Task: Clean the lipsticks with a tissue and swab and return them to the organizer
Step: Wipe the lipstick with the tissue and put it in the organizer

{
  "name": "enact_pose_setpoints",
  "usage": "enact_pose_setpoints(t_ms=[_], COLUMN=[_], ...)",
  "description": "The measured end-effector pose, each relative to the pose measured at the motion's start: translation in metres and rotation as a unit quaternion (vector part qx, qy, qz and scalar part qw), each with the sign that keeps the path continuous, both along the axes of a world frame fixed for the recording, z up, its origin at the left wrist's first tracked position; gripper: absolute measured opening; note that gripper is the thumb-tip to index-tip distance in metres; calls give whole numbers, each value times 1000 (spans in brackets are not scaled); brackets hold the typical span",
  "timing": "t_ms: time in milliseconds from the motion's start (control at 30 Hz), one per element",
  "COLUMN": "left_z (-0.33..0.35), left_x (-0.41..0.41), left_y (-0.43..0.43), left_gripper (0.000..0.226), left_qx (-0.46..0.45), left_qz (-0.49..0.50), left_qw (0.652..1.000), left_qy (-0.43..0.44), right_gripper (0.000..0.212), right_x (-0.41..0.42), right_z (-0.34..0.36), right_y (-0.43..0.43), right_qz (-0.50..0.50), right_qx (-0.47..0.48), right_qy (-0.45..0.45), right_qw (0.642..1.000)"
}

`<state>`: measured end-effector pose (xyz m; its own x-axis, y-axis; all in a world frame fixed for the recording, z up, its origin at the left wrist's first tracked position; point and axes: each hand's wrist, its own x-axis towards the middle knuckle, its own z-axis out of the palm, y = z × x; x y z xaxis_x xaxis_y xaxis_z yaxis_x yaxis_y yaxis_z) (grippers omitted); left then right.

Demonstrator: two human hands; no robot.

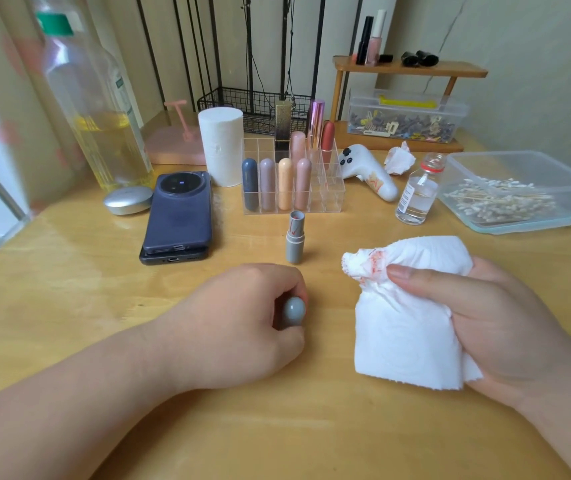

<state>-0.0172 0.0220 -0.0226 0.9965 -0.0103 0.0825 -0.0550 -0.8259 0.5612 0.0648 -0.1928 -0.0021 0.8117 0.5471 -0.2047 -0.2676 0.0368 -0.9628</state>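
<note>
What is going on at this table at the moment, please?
A person is cleaning lipsticks. The left hand grips a grey cap, while the right hand holds a white tissue smeared with red. The uncapped grey lipstick stands upright just in front of the clear organizer, which holds several capped lipsticks. It has not yet been capped or returned.

Left hand: back up, fingers curled round a grey cap.
Right hand: thumb stretched across, gripping a bunched tissue.
</note>
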Motion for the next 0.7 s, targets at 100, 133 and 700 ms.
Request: enact_pose_setpoints(t_ms=[100,133,700], left_z=[-3,-3,-13], left_x=[1,1,48], left_y=[-2,-2,17], left_gripper=[16,17,47], left_qx=[46,45,-55], left_qz=[4,7,166], left_qw=[999,999,983], left_qy=[0,0,-51], right_gripper=[22,23,23], right_x=[0,0,-1], right_z=[0,0,-1], right_y=[-1,0,-1], right_qz=[-11,-16,-13], right_qx=[-5,-5,14], right_qy=[0,-1,-10], right_qw=[1000,1000,1000])
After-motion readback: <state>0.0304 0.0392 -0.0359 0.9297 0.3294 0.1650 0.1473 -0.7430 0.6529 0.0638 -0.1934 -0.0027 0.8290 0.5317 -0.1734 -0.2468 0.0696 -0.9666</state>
